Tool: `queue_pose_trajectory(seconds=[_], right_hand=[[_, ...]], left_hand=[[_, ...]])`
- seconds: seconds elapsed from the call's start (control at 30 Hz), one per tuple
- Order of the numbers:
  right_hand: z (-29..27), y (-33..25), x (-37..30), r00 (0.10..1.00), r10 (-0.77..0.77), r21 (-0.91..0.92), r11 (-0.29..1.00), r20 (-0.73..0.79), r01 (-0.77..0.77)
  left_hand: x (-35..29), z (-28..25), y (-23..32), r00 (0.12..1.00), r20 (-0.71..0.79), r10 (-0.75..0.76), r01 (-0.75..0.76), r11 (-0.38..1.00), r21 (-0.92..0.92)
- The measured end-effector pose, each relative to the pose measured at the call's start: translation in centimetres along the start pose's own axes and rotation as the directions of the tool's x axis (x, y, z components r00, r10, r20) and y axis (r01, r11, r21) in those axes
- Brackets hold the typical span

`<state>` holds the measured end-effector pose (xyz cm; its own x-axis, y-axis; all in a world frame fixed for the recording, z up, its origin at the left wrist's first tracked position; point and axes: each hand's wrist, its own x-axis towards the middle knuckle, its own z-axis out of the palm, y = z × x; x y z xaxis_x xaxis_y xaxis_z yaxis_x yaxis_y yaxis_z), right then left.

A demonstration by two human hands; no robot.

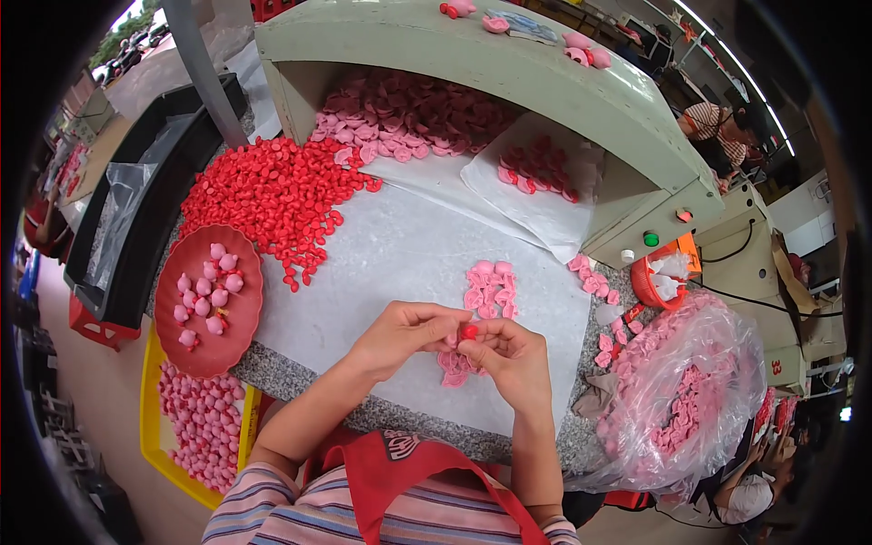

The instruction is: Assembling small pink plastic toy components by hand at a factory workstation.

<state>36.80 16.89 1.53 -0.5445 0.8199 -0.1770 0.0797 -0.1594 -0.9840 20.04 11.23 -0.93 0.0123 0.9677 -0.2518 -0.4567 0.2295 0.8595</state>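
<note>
My left hand (409, 338) and my right hand (510, 359) meet over the white sheet (381, 250), fingertips pinched together. Between them is a small rounded red piece (469, 332), gripped by my right thumb and fingers. A bit of pink shows at the left fingertips, partly hidden, so its shape is unclear. Pink hollow shell pieces (454, 368) lie just below the hands. Beyond the fingers, more pink shells (490, 286) sit in short rows. A large heap of small red pieces (263, 195) spreads at the far left of the sheet.
Left stands a red scalloped dish (168, 313) of pink-and-red figures, above a yellow crate (150, 413) of more. A pale green machine housing (472, 68) arches over pink shells (409, 113). A clear bag (731, 363) of pink parts and a red basket (641, 277) with white bottles are right.
</note>
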Motion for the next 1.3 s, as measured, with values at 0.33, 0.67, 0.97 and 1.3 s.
queue_pose_trajectory(seconds=[0.33, 0.67, 0.97, 1.3], right_hand=[[1.0, -0.1, -0.9, 0.996, -0.074, -0.055, 0.996, -0.04, 0.072], [1.6, 0.0, -1.1, 0.977, -0.185, -0.169, 0.972, -0.109, 0.165], [1.3, -1.1, -1.3, 0.993, -0.11, -0.154, 0.983, -0.038, 0.103], [0.7, -2.0, -1.2, 0.965, -0.256, -0.522, 0.816, 0.057, 0.248]], left_hand=[[-0.3, 0.2, -0.6, 0.995, -0.071, 0.069, -0.073, 0.995, -0.065], [-0.9, 1.0, 0.3, 0.971, -0.08, 0.227, -0.207, 0.958, 0.198], [-0.9, 0.1, -0.2, 0.97, 0.03, 0.243, -0.244, 0.954, 0.174], [-0.1, -0.1, 0.5, 0.988, 0.125, 0.093, -0.104, 0.991, 0.084]])
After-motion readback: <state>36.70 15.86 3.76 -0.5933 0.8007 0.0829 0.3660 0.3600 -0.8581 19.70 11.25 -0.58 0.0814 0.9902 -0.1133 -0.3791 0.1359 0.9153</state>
